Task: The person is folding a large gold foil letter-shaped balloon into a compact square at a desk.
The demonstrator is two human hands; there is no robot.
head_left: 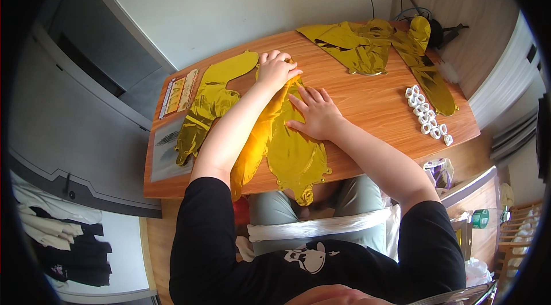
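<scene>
A flat gold foil balloon (295, 150) lies on the wooden table in front of me, its knobbly lower end hanging over the near edge. Along its left side runs a crumpled orange-gold foil strip (252, 153), partly under my left forearm. My left hand (277, 70) is at the balloon's far end, fingers bent around the foil; the exact grip is partly hidden. Nearer me, my right hand (317, 114) rests palm down with fingers spread, touching the balloon's right side. Another flat gold foil balloon (221, 78) lies to the left of my left arm.
More gold foil balloons (367, 47) lie at the table's far right. Several small white rolls (425, 111) sit near the right edge. At the left are a printed colourful sheet (179, 94) and a clear grey packet (169, 150). A black object with cables (437, 34) stands at the back corner.
</scene>
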